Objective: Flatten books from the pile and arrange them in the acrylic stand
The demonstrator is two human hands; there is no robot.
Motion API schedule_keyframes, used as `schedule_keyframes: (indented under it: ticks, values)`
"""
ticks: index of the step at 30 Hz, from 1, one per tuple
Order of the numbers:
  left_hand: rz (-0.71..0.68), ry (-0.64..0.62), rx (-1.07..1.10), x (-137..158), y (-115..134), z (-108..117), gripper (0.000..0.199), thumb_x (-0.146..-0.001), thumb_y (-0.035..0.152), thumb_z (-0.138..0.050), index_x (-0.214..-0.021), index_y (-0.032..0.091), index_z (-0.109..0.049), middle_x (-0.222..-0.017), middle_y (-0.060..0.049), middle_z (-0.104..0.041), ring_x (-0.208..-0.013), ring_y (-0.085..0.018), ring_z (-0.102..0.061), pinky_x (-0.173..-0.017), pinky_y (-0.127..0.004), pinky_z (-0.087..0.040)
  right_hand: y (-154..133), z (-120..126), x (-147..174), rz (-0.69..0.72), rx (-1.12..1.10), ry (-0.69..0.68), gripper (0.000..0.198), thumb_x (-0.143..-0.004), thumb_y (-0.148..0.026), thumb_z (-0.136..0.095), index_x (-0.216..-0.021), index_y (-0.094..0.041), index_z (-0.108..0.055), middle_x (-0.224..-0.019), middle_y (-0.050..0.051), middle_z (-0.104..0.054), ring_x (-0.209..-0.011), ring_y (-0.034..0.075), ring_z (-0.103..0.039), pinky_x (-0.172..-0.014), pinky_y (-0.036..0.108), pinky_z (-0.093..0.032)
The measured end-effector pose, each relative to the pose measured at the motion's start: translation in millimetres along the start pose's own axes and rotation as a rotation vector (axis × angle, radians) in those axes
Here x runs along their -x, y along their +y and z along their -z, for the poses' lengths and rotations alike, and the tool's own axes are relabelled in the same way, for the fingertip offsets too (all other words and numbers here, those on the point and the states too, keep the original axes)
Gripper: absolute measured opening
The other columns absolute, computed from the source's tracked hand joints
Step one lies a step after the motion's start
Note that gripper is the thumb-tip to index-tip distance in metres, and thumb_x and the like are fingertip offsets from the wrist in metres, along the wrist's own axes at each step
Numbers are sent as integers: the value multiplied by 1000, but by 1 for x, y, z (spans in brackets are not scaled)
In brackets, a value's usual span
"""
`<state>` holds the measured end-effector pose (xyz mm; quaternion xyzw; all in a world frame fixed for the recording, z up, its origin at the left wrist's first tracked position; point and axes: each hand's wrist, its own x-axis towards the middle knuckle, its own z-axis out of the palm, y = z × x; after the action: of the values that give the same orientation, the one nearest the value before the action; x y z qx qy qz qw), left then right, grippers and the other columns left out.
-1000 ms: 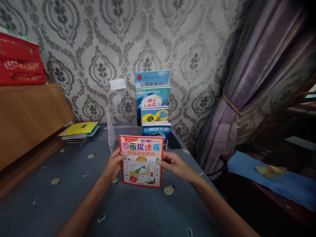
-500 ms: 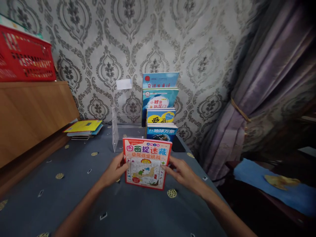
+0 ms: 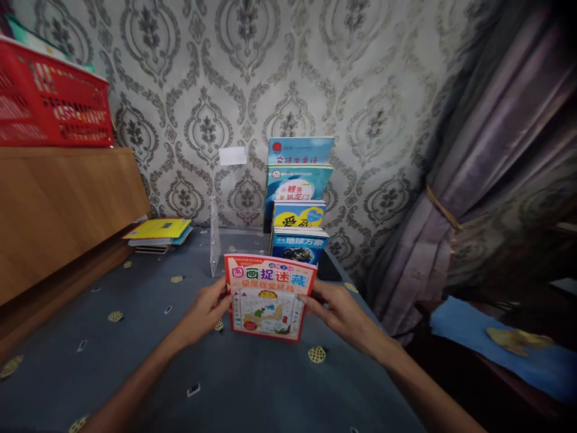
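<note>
Between my two hands stands a red-bordered picture book (image 3: 268, 300), its cover facing me and its top leaning slightly back. My left hand (image 3: 210, 307) closes on its left edge, thumb on the cover side. At the right edge my right hand (image 3: 336, 307) grips it the same way; the fingers behind the book are hidden. Just beyond it is a clear acrylic stand (image 3: 215, 240) with stepped tiers. On its right side several books rise in rows, among them a blue book with a globe (image 3: 297, 245), a yellow-and-blue book (image 3: 293, 215) and a teal book (image 3: 311, 180).
A stack of books with a yellow one on top (image 3: 157, 230) lies at the left on the patterned dark tablecloth (image 3: 148, 337). A red basket (image 3: 54, 96) sits on a wooden cabinet (image 3: 72, 204). Right of the table are a tied curtain (image 3: 433, 240) and a blue cloth (image 3: 469, 337).
Both hands still hold the red-bordered book, which has barely shifted and leans a little more. The camera view has turned slightly left, so the surroundings sit further right.
</note>
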<state>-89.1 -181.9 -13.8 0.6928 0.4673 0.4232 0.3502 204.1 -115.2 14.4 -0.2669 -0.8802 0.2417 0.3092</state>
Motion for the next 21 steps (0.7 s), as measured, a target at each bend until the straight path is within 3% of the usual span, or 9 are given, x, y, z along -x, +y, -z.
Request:
schedule_keyframes:
  ticks: [6,13,18,21]
  values:
    - [-72,191,-125,-11,-7,22,31,-93,34,-51,-117,18,-62,-112,-10,-72,-99,-24,-68,-88,-36,-55,-9,-5,-27,33,56,8,33,-101,-36,-44,-114,-22,-71,-107,8,-77,-91,24,-73,-79,35,-60]
    - [-165,429,-330,-20,2,51,22,-91,37,-52,-96,21,-66,-91,-5,-73,-86,-23,-67,-80,-32,-51,-8,-14,-64,140,157,146,27,-96,-24,-46,-106,-22,-71,-100,10,-75,-91,26,-70,-82,41,-58]
    - [-297,495,-378,-27,15,66,21,-91,37,-52,-102,23,-64,-105,-5,-72,-103,-25,-66,-93,-35,-48,-9,-12,-81,263,192,234,56,-78,-4,-46,-127,-24,-63,-121,10,-70,-113,28,-64,-97,47,-53]
    - [-350,526,-386,-38,24,78,22,-89,33,-52,-105,24,-63,-109,-6,-72,-106,-25,-64,-97,-38,-46,-12,-6,-94,325,211,286,61,-76,-3,-44,-131,-25,-60,-126,10,-67,-117,28,-62,-99,48,-51]
